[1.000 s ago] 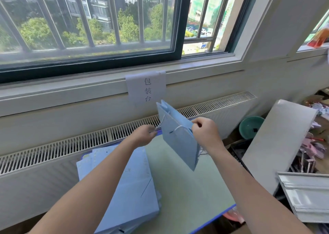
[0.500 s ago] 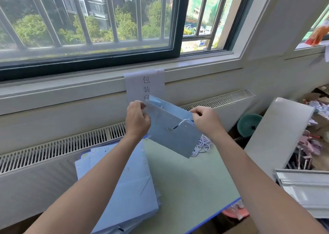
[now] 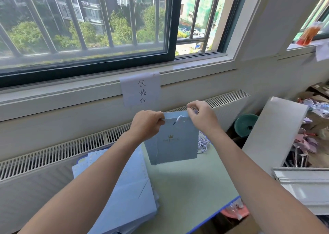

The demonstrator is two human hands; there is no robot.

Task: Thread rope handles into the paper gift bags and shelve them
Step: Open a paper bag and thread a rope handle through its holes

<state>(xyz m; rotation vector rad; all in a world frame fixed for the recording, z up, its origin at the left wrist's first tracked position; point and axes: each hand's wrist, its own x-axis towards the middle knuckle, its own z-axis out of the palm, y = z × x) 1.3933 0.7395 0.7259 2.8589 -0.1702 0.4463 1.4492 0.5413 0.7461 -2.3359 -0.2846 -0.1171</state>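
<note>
A small light-blue paper gift bag (image 3: 176, 142) with a gold crown print hangs upright above the green table (image 3: 188, 182), its printed face toward me. My left hand (image 3: 146, 123) pinches its top left corner. My right hand (image 3: 201, 116) pinches the top right edge. A short loop of white rope (image 3: 179, 118) shows at the bag's top rim between my hands. A bundle of white rope handles (image 3: 203, 142) lies on the table just behind the bag's right side. A stack of flat blue bags (image 3: 131, 194) lies on the table at the left.
A radiator grille (image 3: 71, 150) and window sill run behind the table, with a paper sign (image 3: 141, 90) taped above. To the right lean a white board (image 3: 274, 132), a green basin (image 3: 245, 125), and clutter. A pink object (image 3: 235, 212) sits below the table's blue front edge.
The bag has swung from a tilted, edge-on pose to hanging upright with its printed face toward me. Both hands rose and now hold its top corners.
</note>
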